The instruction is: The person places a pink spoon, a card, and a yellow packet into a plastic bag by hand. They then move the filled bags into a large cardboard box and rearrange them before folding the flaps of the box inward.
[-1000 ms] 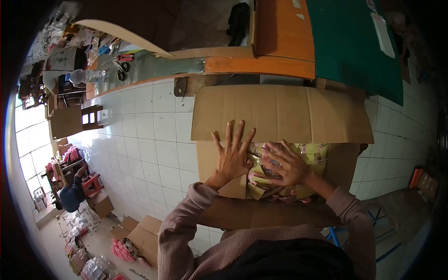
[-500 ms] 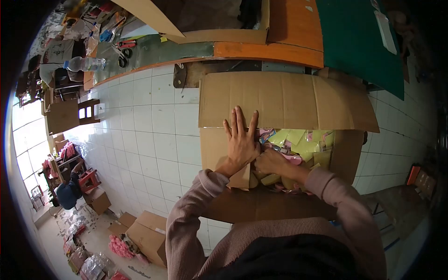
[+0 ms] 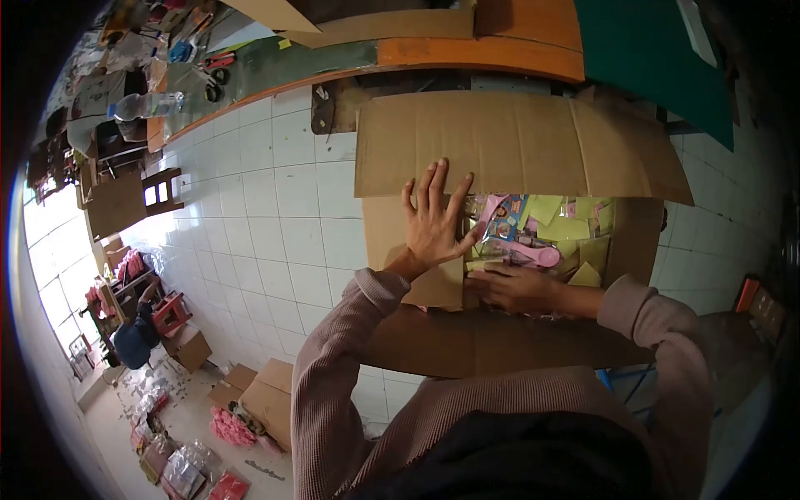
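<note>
An open cardboard box (image 3: pixel 500 342) stands in front of me, its far flap (image 3: pixel 533 142) folded outward. Inside lie clear packets with yellow-green cards (image 3: pixel 575 218) and pink spoon-like items (image 3: pixel 537 254). My left hand (image 3: pixel 435 225) is spread with its palm down on the box's left inner flap (image 3: pixel 392 229), its fingertips on the far flap and its thumb beside the packets. Low in the opening, my right hand (image 3: pixel 517 287) lies flat over the packets, fingers stretched toward the left flap and partly apart. Neither hand grips anything that I can see.
Beyond the box runs a green and orange table (image 3: pixel 308 62) with scissors (image 3: pixel 213 83) and a plastic bottle (image 3: pixel 150 106). A person (image 3: pixel 133 342) sits at the far left by a red stool (image 3: pixel 172 312). More cardboard boxes (image 3: pixel 268 400) and plastic bags (image 3: pixel 185 468) lie on the floor.
My right hand has opened from a closed shape and moved lower and to the right, uncovering pink items. My left thumb has spread out over the packets. The view has shifted slightly.
</note>
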`<state>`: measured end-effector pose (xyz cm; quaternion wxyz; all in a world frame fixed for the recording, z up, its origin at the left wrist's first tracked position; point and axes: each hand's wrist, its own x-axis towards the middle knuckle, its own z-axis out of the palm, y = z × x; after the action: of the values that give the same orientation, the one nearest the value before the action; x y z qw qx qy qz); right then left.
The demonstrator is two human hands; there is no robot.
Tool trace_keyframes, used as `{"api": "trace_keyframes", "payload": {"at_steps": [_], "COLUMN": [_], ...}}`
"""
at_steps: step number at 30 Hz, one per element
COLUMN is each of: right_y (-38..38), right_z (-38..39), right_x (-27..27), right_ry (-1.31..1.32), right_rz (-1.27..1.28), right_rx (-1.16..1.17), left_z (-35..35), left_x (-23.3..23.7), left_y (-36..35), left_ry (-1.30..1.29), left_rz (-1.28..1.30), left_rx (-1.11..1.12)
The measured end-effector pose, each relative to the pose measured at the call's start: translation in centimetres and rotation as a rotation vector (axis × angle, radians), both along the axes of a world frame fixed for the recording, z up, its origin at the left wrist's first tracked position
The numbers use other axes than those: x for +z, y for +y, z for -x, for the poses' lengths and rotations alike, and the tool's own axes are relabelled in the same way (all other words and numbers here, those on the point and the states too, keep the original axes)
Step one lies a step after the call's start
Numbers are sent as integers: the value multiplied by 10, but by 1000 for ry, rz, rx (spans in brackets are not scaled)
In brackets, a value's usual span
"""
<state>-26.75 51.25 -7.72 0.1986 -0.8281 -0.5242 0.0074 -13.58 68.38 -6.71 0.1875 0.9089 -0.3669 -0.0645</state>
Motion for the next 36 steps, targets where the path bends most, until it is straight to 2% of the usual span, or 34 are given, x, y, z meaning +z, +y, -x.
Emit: {"api": "trace_keyframes", "payload": {"at_steps": [3, 6, 7, 9, 10, 12, 13, 15, 18, 21, 24, 27, 28, 30, 31, 33, 35, 36], "right_y": [10, 17, 21, 21, 19, 14, 17, 17, 20, 21, 22, 26, 27, 26, 23, 7, -19, -31], "right_z": [10, 26, 28, 21, 15, 7, 18, 25, 29, 30, 37, 48, 50, 49, 39, 1, -19, -30], "right_x": [-3, -11, -14, -27, -25, -19, -24, -46, -50, -58, -65, -78, -75, -76, -62, -8, 27, 16], "right_ry": [125, -175, -164, 61, 68, 68, 88, 51, -40, -136, -134, -113, -112, 9, 2, 150, 66, 77], "right_rz": [67, -18, -22, -79, -76, 151, 138, 68, 157, 116, 37, 44, 49, -108, -101, -302, -135, -160], "right_rx": [-27, 93, 100, 54, 55, 179, 182, 98, 110, 126, 19, 32, 37, 3, 13, 55, -138, -306], "left_z": [0, 4, 9, 14, 26, 35, 40, 35, 43, 42, 46, 44, 44, 45, 43, 40, 39, 39], "left_x": [-5, -9, -6, -5, -4, -9, -9, -17, -28, -35, -38, -38, -36, -34, -32, -30, -26, -25], "left_y": [-2, -4, -3, -3, -1, -1, 1, -2, 1, -1, 0, 0, 0, -1, 0, -2, -1, -1], "left_ry": [-62, -64, -38, -20, 4, 41, 44, 23, -61, -99, -99, -135, -144, -154, -162, -186, -162, -132], "left_rz": [-35, -41, -58, -65, -32, -4, -75, -134, -173, -158, -157, -110, -106, -89, -82, -67, -63, -57], "left_rx": [36, 59, 72, 85, 57, 28, 26, 20, 24, 17, 37, 70, 77, 95, 84, 77, 70, 55]}}
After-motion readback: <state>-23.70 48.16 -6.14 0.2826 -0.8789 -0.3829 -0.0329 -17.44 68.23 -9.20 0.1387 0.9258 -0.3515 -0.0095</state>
